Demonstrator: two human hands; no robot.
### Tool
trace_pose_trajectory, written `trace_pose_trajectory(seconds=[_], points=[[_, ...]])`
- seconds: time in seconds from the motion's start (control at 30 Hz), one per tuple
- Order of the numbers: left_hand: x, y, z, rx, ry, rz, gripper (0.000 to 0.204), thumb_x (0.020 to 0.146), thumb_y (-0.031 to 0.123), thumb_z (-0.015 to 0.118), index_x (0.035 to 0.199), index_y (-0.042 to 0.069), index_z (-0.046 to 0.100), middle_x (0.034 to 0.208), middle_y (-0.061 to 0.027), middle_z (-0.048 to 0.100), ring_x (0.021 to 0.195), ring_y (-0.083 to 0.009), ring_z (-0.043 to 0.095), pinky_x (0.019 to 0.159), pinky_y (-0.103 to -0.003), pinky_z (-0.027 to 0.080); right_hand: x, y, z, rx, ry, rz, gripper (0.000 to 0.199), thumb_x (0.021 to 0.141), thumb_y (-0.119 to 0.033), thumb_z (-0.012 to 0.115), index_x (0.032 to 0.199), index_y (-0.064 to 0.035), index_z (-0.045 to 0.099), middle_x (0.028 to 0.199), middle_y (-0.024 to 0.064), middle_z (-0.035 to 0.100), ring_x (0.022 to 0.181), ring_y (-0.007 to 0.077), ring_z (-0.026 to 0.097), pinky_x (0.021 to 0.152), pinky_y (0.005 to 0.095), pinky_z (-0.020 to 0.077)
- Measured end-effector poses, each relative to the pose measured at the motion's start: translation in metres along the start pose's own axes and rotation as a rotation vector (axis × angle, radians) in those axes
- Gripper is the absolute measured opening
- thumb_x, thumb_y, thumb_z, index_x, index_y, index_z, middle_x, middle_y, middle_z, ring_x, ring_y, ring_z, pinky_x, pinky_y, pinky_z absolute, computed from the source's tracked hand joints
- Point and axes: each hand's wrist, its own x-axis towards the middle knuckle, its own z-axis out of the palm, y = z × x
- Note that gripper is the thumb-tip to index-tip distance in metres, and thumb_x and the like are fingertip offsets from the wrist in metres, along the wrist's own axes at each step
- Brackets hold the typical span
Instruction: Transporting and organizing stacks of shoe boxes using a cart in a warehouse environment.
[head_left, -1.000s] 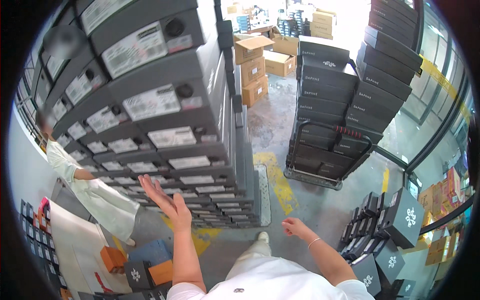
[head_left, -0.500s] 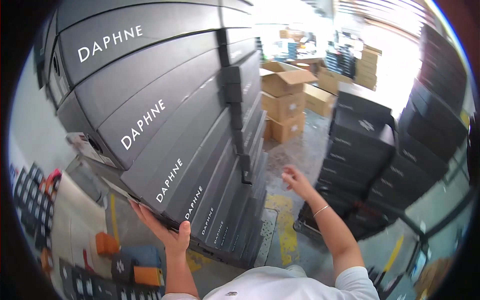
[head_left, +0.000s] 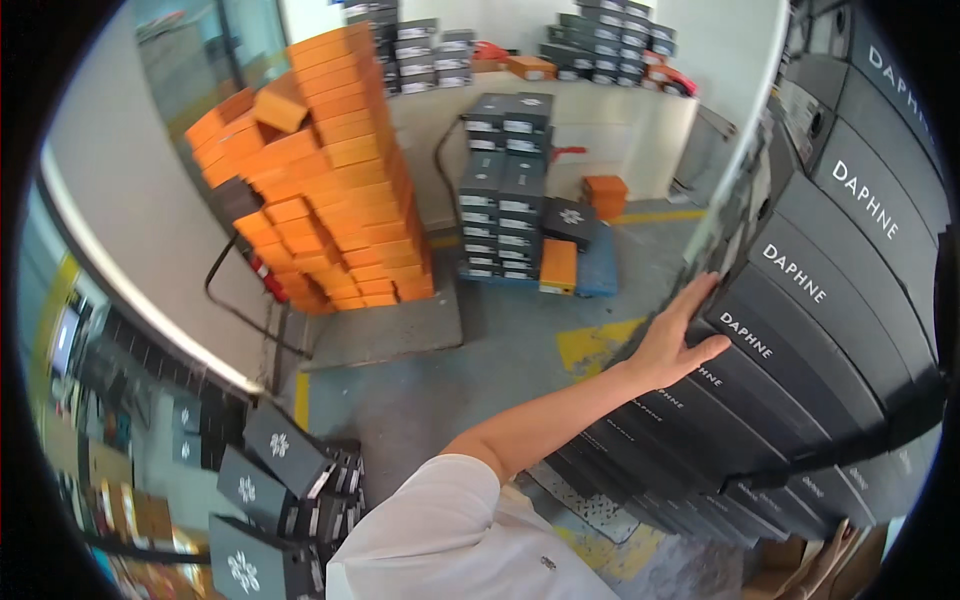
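A tall stack of dark grey shoe boxes [head_left: 805, 325] with white lettering fills the right side. My left hand [head_left: 664, 345] reaches across to the stack's near left corner. Its fingers lie stretched along the box ends and the thumb points out to the right over the box fronts. The fingertips partly disappear against the stack's edge. No single box is lifted out. My right hand is out of the picture.
Orange boxes [head_left: 370, 165] stand piled on a low platform [head_left: 390, 335] at the left. Grey boxes [head_left: 503, 190] rest on a blue pallet [head_left: 603, 265] in front of a pale counter [head_left: 640, 130]. More dark boxes [head_left: 270, 500] lie at the lower left.
The view has swung to the left, so the stack now lies at the right and the orange boxes show. My left hand stays at the stack. My right hand has left the picture.
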Motion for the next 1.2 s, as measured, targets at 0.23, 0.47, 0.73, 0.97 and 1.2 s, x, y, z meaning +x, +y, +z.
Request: trace_pose_trajectory(seconds=[0.23, 0.47, 0.73, 0.97, 1.2], points=[[0.01, 0.0, 0.01, -0.073, 0.136, -0.009, 0.082, 0.072, 0.039, 0.066, 0.124, -0.015, 0.033, 0.126, -0.0288, 0.04, 0.121, -0.0337, 0.038, 0.101, -0.036, 0.028, 0.045, 0.058, -0.061, -0.026, -0.138, 0.002, 0.056, 0.088, -0.026, 0.053, 0.133, -0.0028, 0.029, 0.127, 0.015, 0.039, 0.114, 0.0221, 0.039, 0.097, 0.0347, 0.0283], [0.0, -0.015, 0.009, 0.07, 0.178, -0.09, 0.077, 0.074, 0.047, 0.061, 0.121, -0.011, 0.039, 0.114, -0.0206, 0.051, 0.107, -0.0276, 0.048, 0.093, -0.035, 0.035, 0.004, -0.014, 0.0, -0.052, -0.047, -0.075, 0.043, 0.085, -0.019, 0.056, 0.119, 0.0034, 0.042, 0.108, 0.008, 0.048, 0.1, 0.0171, 0.042, 0.092, 0.0298, 0.03], [0.004, -0.021, 0.013, 0.037, 0.123, -0.028, 0.065, 0.078, 0.055, 0.056, 0.105, -0.004, 0.049, 0.093, -0.0103, 0.056, 0.087, -0.0174, 0.052, 0.078, -0.031, 0.042, 0.009, 0.003, -0.016, 0.105, -0.084, -0.023, 0.062, 0.08, -0.023, 0.065, 0.129, 0.0001, 0.034, 0.114, 0.008, 0.047, 0.103, 0.017, 0.043, 0.092, 0.0289, 0.0307], [0.008, -0.031, 0.012, 0.057, 0.205, 0.006, 0.057, 0.082, 0.049, 0.053, 0.104, -0.004, 0.05, 0.096, -0.0098, 0.055, 0.09, -0.0176, 0.05, 0.081, -0.032, 0.04, 0.004, -0.01, -0.011, 0.067, -0.031, -0.013, 0.052, 0.08, -0.02, 0.064, 0.121, 0.0014, 0.042, 0.11, 0.0084, 0.049, 0.1, 0.0166, 0.043, 0.091, 0.0285, 0.0309], [0.02, -0.042, 0.027, 0.087, 0.224, 0.04, 0.06, 0.078, 0.051, 0.056, 0.104, -0.003, 0.053, 0.09, -0.0121, 0.061, 0.084, -0.0196, 0.056, 0.076, -0.032, 0.043, -0.003, 0.006, -0.023, 0.018, -0.015, -0.015, 0.061, 0.079, -0.025, 0.066, 0.126, 0.0017, 0.038, 0.116, 0.0102, 0.046, 0.106, 0.0181, 0.042, 0.093, 0.0294, 0.0301]])
